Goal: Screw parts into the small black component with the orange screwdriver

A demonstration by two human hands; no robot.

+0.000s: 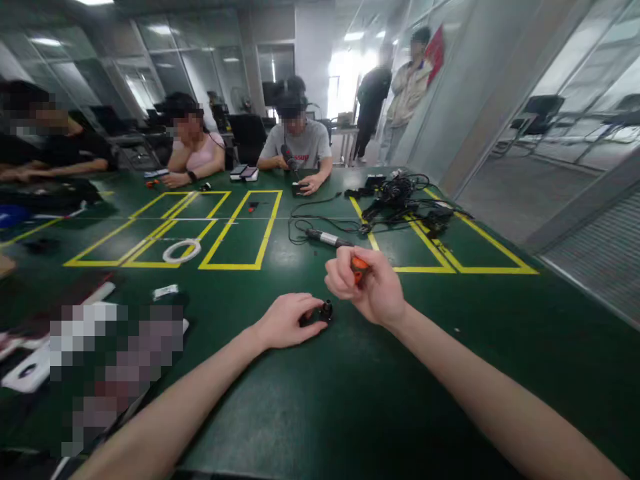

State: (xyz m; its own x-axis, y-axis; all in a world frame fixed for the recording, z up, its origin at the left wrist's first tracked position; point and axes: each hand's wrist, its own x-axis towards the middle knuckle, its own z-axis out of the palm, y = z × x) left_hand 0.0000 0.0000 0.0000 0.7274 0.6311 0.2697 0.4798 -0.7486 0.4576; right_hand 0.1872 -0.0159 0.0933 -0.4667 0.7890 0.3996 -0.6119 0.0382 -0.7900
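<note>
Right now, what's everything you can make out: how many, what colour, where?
Table: 1, green, foreground to middle.
Taped outlines: several, yellow, across the tabletop.
Ring: 1, white, tabletop left of centre.
Pen-shaped tool: 1, black and pale, mid-table.
Cable tangle: 1, black, tabletop far right.
Blurred items: several, mixed colours, tabletop left; unclear.
Seated people: at least 3, varied clothes, around the table.
Standing people: 2, dark and pale clothes, back.
Chairs: several, dark, background.
Small part: 1, black, centre.
Handheld object: 1, orange, right of centre.
Left hand: 1, bare, around the small part.
Right hand: 1, bare, holding the handheld object.
</note>
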